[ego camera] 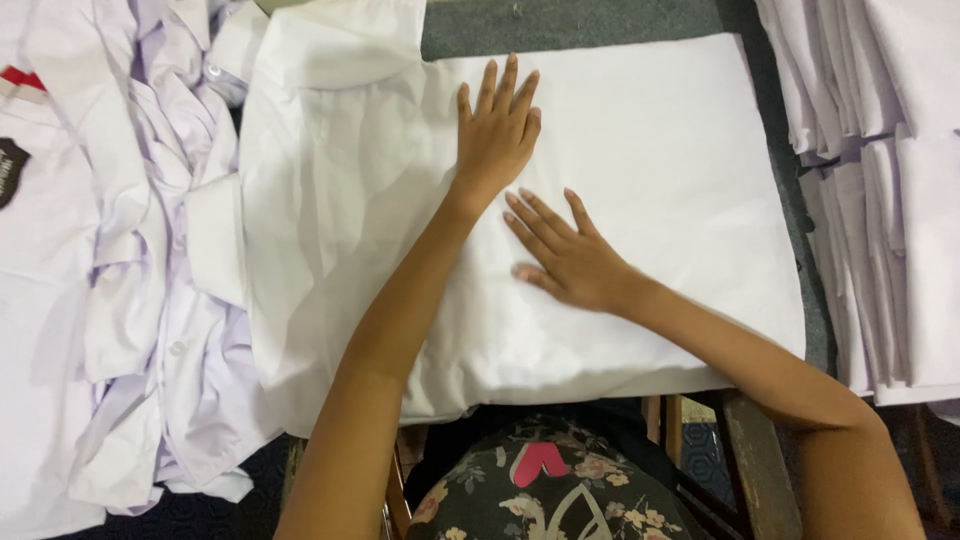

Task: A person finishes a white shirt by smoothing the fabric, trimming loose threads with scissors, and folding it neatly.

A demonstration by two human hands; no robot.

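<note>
Head view: a white shirt [600,200] lies spread on the table [600,20], filling the middle of the picture. Its right part lies flat and smooth; its left part, from about 9 to 11 o'clock, is creased, with the collar [340,45] turned up at 11 o'clock.

The left hand [497,130] lies flat on the cloth just above centre, fingers straight and spread toward 12 o'clock, palm down, gripping nothing. The right hand [570,262] lies flat at the centre, fingers splayed toward 10 o'clock, also pressing down with nothing gripped. The two hands are near each other but apart.

At 9 o'clock a loose pile [150,250] of crumpled white shirts lies beside and partly under the spread shirt. At 3 o'clock, well apart from the hands, a folded stack [890,200] stands in neat rows.

As a judgement: smoothing is in hand, with the right side already flat and the collar side not yet. The stack suggests a good share of the shirts is done; the pile shows plenty left.
</note>
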